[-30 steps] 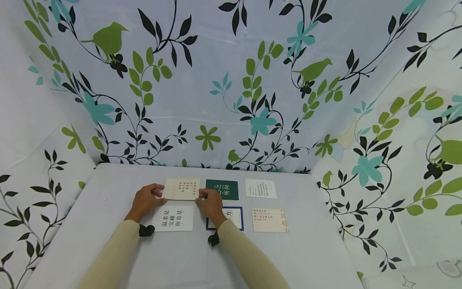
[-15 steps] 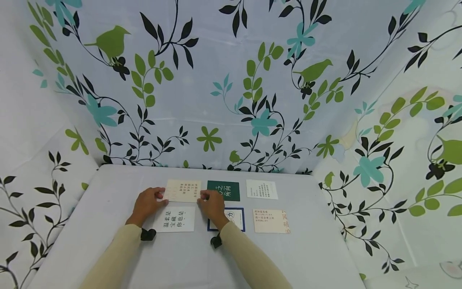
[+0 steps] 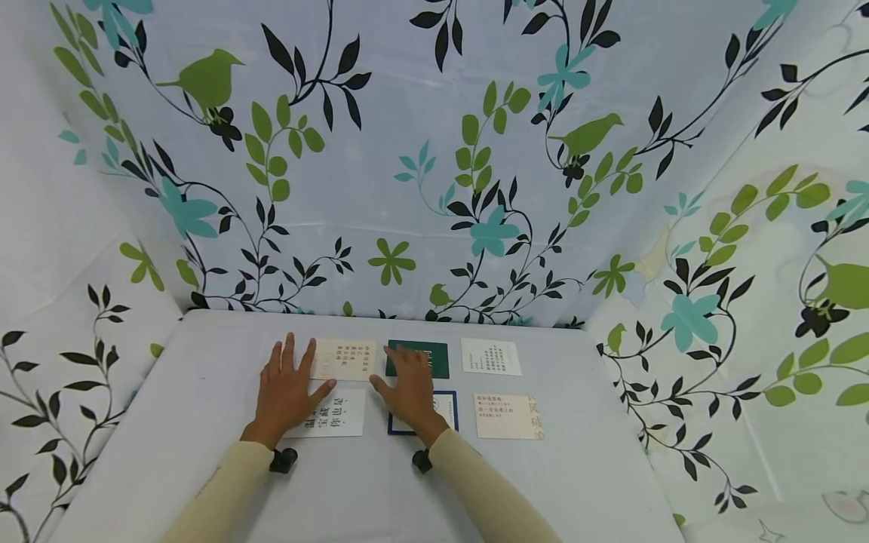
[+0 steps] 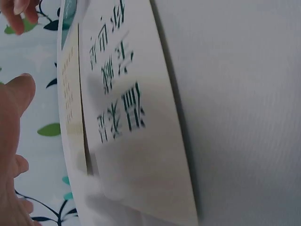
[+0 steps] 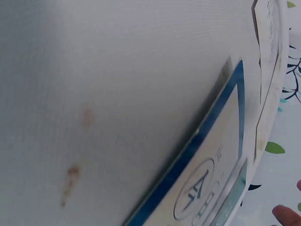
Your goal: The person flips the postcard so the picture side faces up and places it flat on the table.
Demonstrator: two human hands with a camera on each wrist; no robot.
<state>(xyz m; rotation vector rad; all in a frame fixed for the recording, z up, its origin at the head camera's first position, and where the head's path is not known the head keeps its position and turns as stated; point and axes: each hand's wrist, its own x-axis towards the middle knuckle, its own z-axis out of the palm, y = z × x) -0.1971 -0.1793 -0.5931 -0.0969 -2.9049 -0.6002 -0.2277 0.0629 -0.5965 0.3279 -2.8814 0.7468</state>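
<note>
A cream card point(image 3: 348, 359) with printed characters lies in the back row between the two hands. My left hand point(image 3: 285, 392), fingers spread, is beside its left edge and partly covers the white card point(image 3: 348, 422) in front. In the left wrist view, that white card point(image 4: 141, 160) lies flat, its dark green lettering showing, apart from the thumb. My right hand point(image 3: 410, 388) has its fingers extended over part of the green card point(image 3: 437, 362) and the blue-bordered card point(image 3: 446, 411). Neither hand holds anything. Whether fingertips touch the cards cannot be told.
At the right lie a white card point(image 3: 490, 356) with small text and a cream card point(image 3: 509, 416) with reddish print. All the cards rest on a white-covered table point(image 3: 577, 483). A patterned curtain point(image 3: 434, 188) hangs behind the table's far edge.
Both hands have let go of the cream card's lower corners and spread their fingers. The left thumb now lies over the white card; the right fingers have extended over the green card.
</note>
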